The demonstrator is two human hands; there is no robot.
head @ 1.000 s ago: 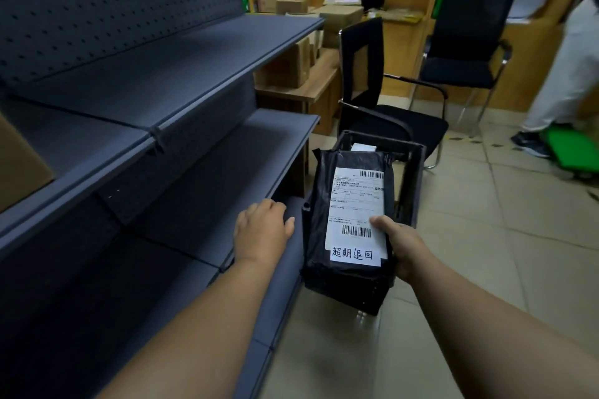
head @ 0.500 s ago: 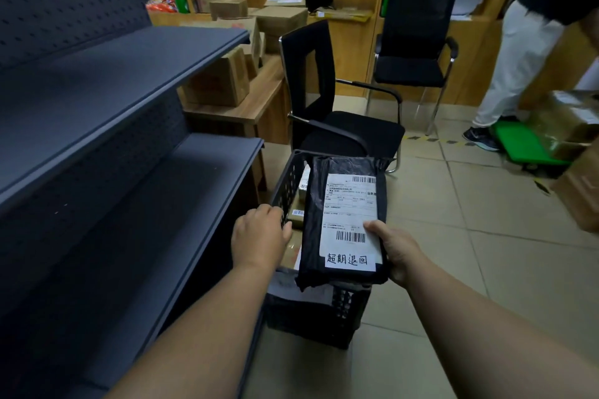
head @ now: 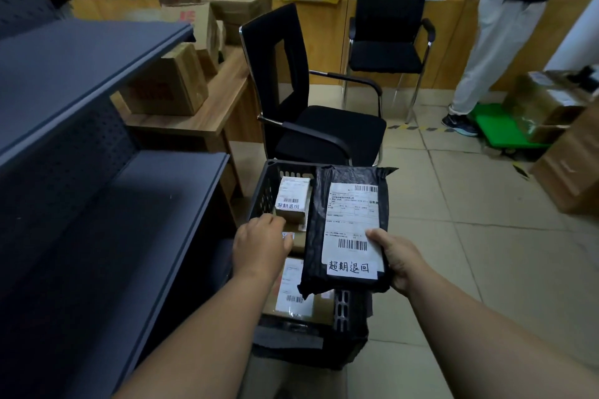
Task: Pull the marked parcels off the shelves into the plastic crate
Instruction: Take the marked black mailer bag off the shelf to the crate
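Black plastic mailer bag with white shipping label and handwritten mark [head: 348, 230] held flat above black perforated plastic crate [head: 265, 191], over its right half. Right hand [head: 400, 261] grasping the bag at its near right corner, thumb pressed on the label, other fingers under the bag. Left hand [head: 259, 246] hanging over the left side of the crate, palm down, fingers loosely bent, grip holding nothing; contact with the crate rim not clear.

Inside the crate: small brown cardboard box with marked white label [head: 291, 199] at the far left, flat cardboard parcel with barcode label [head: 296, 293] nearer, partly hidden under the bag.

Crate standing on tiled floor [head: 486, 269], just beside dark grey metal shelves [head: 97, 204]. Black office chair [head: 311, 100] behind the crate. Brown cardboard box [head: 168, 84] on wooden bench [head: 223, 104] further left. Person in light trousers [head: 492, 42] at the far right.
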